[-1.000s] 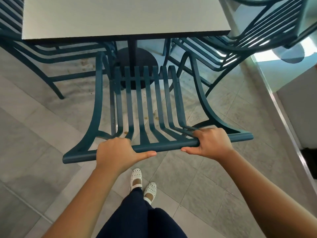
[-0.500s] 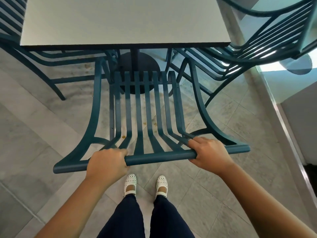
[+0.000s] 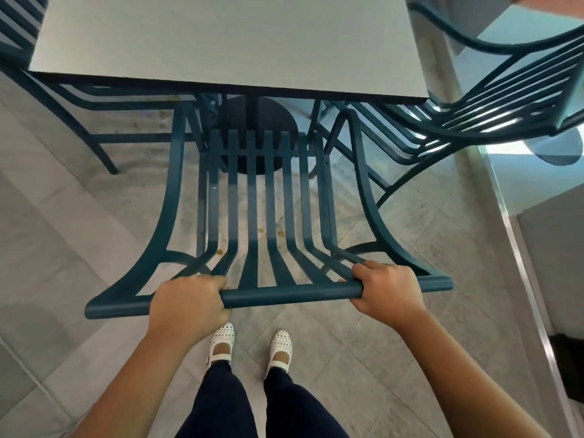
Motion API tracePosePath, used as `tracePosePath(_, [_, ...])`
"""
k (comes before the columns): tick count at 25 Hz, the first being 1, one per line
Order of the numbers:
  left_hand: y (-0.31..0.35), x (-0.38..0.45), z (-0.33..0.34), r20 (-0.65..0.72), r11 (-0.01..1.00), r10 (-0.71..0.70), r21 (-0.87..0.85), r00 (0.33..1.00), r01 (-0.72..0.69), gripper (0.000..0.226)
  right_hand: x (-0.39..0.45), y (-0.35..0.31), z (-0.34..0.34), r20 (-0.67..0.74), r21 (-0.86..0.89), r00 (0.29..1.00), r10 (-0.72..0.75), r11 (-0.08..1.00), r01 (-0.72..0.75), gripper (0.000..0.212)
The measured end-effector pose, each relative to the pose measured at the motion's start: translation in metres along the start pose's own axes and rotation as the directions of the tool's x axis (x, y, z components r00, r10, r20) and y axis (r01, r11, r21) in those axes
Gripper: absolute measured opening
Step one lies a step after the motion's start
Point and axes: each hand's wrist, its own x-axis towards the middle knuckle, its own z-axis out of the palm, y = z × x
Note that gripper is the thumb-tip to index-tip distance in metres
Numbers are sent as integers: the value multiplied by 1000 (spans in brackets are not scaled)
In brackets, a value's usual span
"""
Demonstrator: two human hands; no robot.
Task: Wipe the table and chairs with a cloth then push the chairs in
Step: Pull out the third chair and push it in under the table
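A teal metal slatted chair (image 3: 268, 200) stands directly in front of me, its seat front reaching just short of the near edge of the pale square table (image 3: 227, 42). My left hand (image 3: 189, 303) grips the chair's top back rail on the left part, fingers curled round it. My right hand (image 3: 387, 292) grips the same rail further right. No cloth is in view.
Another teal chair (image 3: 79, 99) sits at the table's left side and a third (image 3: 474, 99) at its right. The table's dark round base (image 3: 257, 134) shows under the top. A low wall with a metal edge (image 3: 518, 248) runs along the right. My white shoes (image 3: 251, 346) stand on grey tiles.
The chair has slid a little toward the table and straightened. My left thumb, stretched along the rail before, now wraps the rail. My feet have stepped forward and apart.
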Motion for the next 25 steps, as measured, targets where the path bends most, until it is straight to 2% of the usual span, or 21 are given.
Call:
tracePosePath(5, [-1,14,-6,-104,1000,-26,-7,994,26,8,22,10,-2,-60,43,997,-53,998,55,24])
tracePosePath(8, [-7,28,-12,-107,999,-31,7,994,32,5,41,14,-3,-78,47,994,-71,996,74,24])
tracePosePath(12, [-7,39,-18,-128,1000,9,-16,992,-11,18,52,18,-3,-77,42,993,-91,995,94,22])
tracePosePath(15, [-7,42,-16,-94,1000,-7,18,996,9,7,55,20,-2,-97,52,992,-82,995,87,19])
tracePosePath(20, [-3,52,-22,-53,996,-45,79,998,49,11,67,27,-2,-106,28,992,-71,997,74,20])
tracePosePath(25, [-3,59,-29,-42,995,-53,84,998,56,12,80,27,-5,-36,-14,997,-69,998,69,24])
